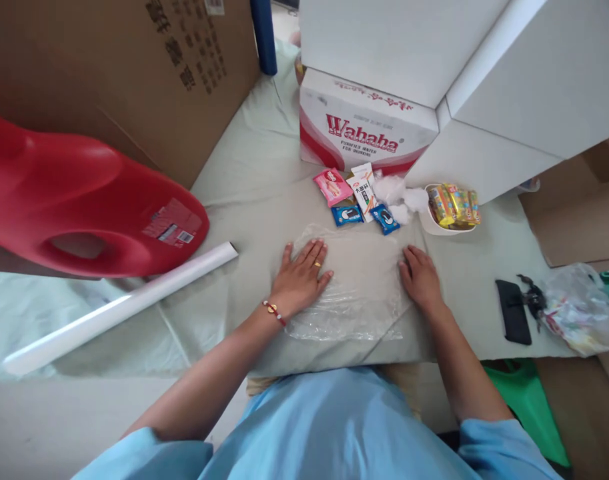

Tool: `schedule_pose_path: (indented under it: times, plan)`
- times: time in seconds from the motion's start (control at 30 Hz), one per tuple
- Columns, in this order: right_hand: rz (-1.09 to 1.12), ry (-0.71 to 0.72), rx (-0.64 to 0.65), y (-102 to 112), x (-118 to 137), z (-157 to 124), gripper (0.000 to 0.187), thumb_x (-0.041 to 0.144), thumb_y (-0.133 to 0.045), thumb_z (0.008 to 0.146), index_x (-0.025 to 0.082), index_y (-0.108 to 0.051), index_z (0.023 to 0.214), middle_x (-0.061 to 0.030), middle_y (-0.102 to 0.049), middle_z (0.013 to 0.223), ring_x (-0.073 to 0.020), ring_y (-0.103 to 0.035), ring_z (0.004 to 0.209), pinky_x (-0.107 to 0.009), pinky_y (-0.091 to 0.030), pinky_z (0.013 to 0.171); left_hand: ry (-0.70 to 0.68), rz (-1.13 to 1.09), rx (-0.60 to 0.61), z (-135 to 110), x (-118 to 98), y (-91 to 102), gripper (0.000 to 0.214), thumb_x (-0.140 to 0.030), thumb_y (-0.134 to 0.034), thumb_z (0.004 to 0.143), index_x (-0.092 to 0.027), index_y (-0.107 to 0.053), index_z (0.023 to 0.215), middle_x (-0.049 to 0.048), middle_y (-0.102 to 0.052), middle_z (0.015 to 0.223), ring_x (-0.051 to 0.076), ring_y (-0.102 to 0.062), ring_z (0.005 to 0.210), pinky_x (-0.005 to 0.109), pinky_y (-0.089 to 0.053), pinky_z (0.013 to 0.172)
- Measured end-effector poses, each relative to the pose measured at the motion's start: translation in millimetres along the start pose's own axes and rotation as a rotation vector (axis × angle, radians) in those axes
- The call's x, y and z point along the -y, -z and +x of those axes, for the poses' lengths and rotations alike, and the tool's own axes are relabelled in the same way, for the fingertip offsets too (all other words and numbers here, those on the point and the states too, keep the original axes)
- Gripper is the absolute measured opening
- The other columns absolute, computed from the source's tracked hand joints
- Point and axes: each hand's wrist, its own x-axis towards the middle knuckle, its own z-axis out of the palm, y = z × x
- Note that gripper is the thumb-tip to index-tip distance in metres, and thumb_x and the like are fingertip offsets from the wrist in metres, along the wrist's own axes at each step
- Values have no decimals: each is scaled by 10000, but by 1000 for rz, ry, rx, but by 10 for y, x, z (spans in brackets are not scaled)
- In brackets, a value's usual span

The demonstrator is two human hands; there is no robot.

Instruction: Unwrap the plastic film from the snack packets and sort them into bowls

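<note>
A clear plastic film [354,287], perhaps a bag, lies flat on the cloth-covered table in front of me. My left hand [300,277] rests palm down on its left side, fingers stretched out. At the film's right edge my right hand [420,275] lies on the table, its fingers extended and slightly bent. Just beyond the film sit a pink snack packet [333,186], a white snack packet [363,193] and two blue packets, one left [347,215] and one right [385,219]. White fluffy cotton-like clumps [390,190] lie beside them.
A white tub [440,229] holds yellow packets. Behind stands a Wahaha carton [354,127]. On the left are a white roll [129,307], a red plastic jug [99,200] and a big cardboard box [134,73]. A black phone [513,312] and a plastic bag [581,310] lie right.
</note>
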Motion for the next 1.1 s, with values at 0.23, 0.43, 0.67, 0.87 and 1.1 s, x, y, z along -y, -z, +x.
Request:
schedule_pose_path:
  times: [0.23, 0.43, 0.67, 0.87, 1.1]
  plan:
    - [33, 275, -85, 182, 599, 873, 414, 248, -435, 1038, 206, -710, 1345, -150, -696, 1354, -340, -540, 1270, -545, -475, 1100, -17, -80, -43, -6, 22, -6, 649, -483, -327, 1095, -235, -300, 1693, 94, -299, 1763, 272, -278, 1643, 629, 7, 1349]
    - [-223, 407, 92, 52, 1356, 2003, 355, 237, -442, 1056, 117, -736, 1216, -216, -683, 1222, -378, -473, 1227, -511, -418, 998, -23, -88, -57, -23, 23, 17, 646, -483, -343, 1094, -228, -315, 1688, 95, -323, 1754, 275, -310, 1630, 625, -21, 1354]
    - [-296, 434, 58, -15, 1290, 2099, 393, 322, -540, 1043, 147, -660, 1374, -200, -647, 1305, -375, -452, 1231, -508, -352, 1006, -32, -118, -62, -30, 31, 35, 625, -475, -347, 1100, -219, -359, 1670, 95, -340, 1747, 269, -315, 1627, 615, -10, 1357]
    - [-179, 272, -20, -3, 1070, 2005, 374, 220, -447, 1043, 132, -689, 1315, -199, -720, 1113, -364, -527, 1152, -524, -389, 991, -29, -111, -59, -33, 33, 38, 620, -473, -344, 1100, -224, -363, 1667, 95, -343, 1746, 268, -310, 1630, 621, -25, 1357]
    - [934, -45, -223, 398, 839, 1514, 409, 522, -618, 980, 262, -661, 1292, -38, -689, 974, -199, -655, 851, -338, -552, 730, -27, -111, -56, -25, 30, 27, 627, -478, -348, 1096, -235, -348, 1675, 98, -356, 1741, 269, -317, 1628, 620, -32, 1356]
